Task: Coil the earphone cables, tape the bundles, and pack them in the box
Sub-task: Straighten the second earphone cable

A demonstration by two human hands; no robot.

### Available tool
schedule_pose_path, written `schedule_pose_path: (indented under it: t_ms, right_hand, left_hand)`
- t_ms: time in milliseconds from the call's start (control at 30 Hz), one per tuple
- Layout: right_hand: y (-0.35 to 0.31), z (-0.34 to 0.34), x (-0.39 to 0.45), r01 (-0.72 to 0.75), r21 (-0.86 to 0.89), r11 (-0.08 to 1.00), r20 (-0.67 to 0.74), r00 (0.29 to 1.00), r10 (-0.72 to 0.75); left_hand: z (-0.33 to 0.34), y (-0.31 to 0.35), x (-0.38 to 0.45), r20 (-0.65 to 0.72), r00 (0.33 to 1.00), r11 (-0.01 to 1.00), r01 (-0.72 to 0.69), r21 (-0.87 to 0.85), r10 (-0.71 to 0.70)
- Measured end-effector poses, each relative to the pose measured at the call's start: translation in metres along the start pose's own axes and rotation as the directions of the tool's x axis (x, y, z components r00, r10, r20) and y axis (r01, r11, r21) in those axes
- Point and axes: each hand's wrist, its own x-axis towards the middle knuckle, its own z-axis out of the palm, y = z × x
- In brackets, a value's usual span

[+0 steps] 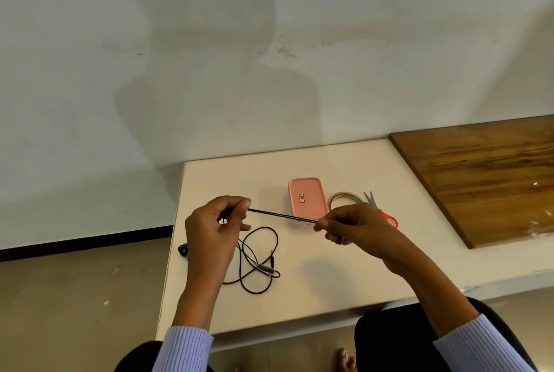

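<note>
Nearest the camera, two pale blue ribbed sleeves frame the lower edge of the view, with dark-clothed knees below the front edge of the white table. On the table's near left area, the slack part of the black earphone cable lies in loose, overlapping loops, with its plug and an inline module resting among the loops. A black earbud hangs just past the table's left edge. Above the loops, both hands are raised off the surface. The left hand has its fingers curled and pinches one end of a doubled, taut span of the cable between thumb and fingertips. The right hand is likewise curled and pinches the opposite end of that span. The span runs straight between the two hands, sloping slightly down toward the right. Beyond the span, a pink box sits flat on the table with its lid closed. Just right of the box lies a roll of tape, partly hidden by the right hand. Touching or just beside the roll are scissors with red handles. Farther right, a wooden board rests on the table. A pale wall stands behind.
</note>
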Motion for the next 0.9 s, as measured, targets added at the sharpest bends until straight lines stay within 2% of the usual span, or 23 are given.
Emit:
schedule_pose_path:
  t_ms: [133, 233, 333, 433, 667, 800, 900]
  right_hand:
    - [0.004, 0.004, 0.004, -0.051, 0.039, 0.998, -0.006, 0.999, 0.051]
    - [0.009, 0.011, 0.008, -0.065, -0.070, 0.995, -0.078, 0.995, 0.059]
    - [0.018, 0.011, 0.015, -0.111, -0.163, 0.980, -0.215, 0.974, 0.075]
    - [0.029, 0.005, 0.021, -0.154, -0.299, 0.942, -0.298, 0.953, 0.061]
    - [0.034, 0.023, 0.030, -0.153, -0.546, 0.824, -0.279, 0.960, -0.007]
    - [0.033, 0.044, 0.029, -0.157, -0.713, 0.683, -0.208, 0.978, 0.008]
    - [0.034, 0.064, 0.027, -0.087, -0.745, 0.661, -0.195, 0.977, -0.092]
  left_hand:
    - [0.001, -0.006, 0.002, 0.014, 0.999, 0.999, 0.049, 0.001, -0.049]
    - [0.003, -0.012, 0.002, 0.067, 0.992, 0.995, 0.102, 0.022, -0.103]
    - [0.005, -0.015, 0.001, 0.174, 0.973, 0.988, 0.147, 0.042, -0.152]
    - [0.004, -0.017, 0.000, 0.223, 0.960, 0.984, 0.152, 0.096, -0.170]
    - [0.002, -0.030, 0.000, 0.183, 0.958, 0.957, 0.175, 0.233, -0.220]
    - [0.003, -0.033, -0.002, 0.215, 0.944, 0.943, 0.185, 0.277, -0.249]
    - [0.005, -0.035, -0.004, 0.239, 0.939, 0.937, 0.169, 0.306, -0.247]
